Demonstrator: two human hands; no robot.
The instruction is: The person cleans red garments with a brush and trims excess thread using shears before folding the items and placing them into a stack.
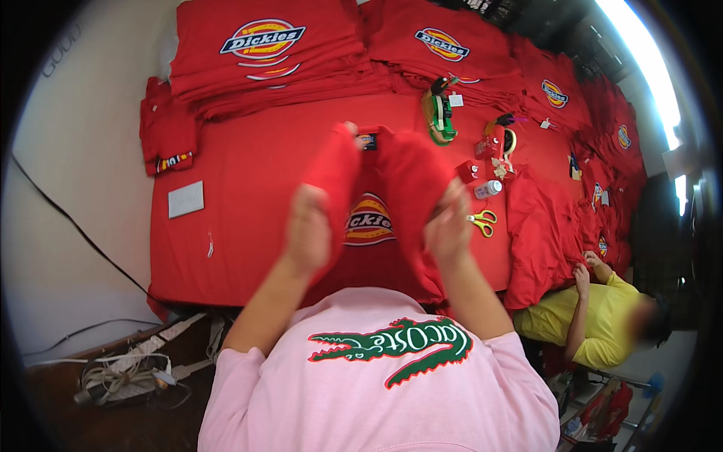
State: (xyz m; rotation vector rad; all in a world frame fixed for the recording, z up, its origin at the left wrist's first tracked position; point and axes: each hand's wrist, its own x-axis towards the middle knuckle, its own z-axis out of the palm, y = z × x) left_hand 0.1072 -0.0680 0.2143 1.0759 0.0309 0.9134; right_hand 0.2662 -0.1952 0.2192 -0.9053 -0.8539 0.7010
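Note:
In front of me a red T-shirt [419, 169] with a yellow, blue and white chest print is lifted off the table at both sides. Its dark neck label [367, 142] shows between the raised folds. My left hand [307, 233] grips the left side, the fabric partly covering its fingers; a fingertip shows near the collar. On the other side, my right hand [449, 226] is closed on the right fold, slightly blurred. Yellow-green scissors [483, 222] and a small white bottle [488, 189] lie just right of that hand.
Stacks of folded red shirts [263, 75] line the table's far edge. A green tape dispenser [440, 114], a red tape dispenser [493, 143] and a white card [185, 200] rest on the red-covered table. At the right, a person in yellow [580, 316] handles another red shirt [542, 233].

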